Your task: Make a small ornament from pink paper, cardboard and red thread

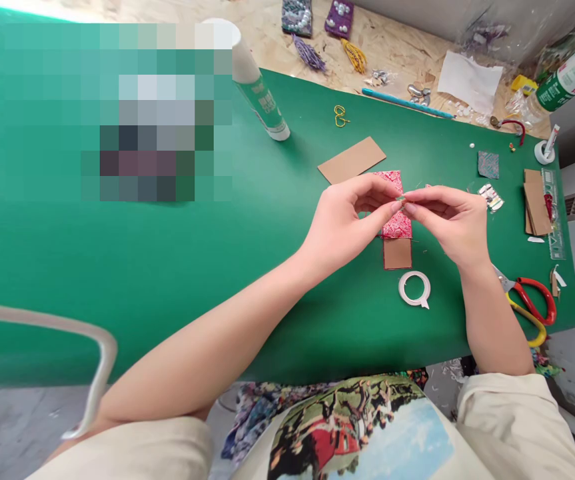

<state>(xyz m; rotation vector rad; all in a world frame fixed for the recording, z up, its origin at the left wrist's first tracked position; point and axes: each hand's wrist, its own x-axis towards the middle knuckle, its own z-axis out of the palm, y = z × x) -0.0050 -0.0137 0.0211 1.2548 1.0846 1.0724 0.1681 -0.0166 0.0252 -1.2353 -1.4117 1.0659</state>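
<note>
Over the green mat, the fingertips of my left hand [344, 217] and my right hand [452, 217] meet in a pinch. Something tiny is between them, too small to name. Right below my fingers lies a red-and-white patterned fabric piece [398, 225], partly hidden by my hands. A brown card piece with a red edge [397, 254] adjoins its near end. Nearer to me is a roll of white tape [402, 289] with its end loose. Beyond my left hand rests a larger brown cardboard strip [352, 161].
A white-and-green bottle [262, 100] stands at the back. Scissors [550, 303] lie beside my right forearm. Cardboard pieces [536, 207] and a clear ruler [558, 227] are by the right edge. A blue pencil [407, 104] and tasselled pouches [338, 19] lie farther back.
</note>
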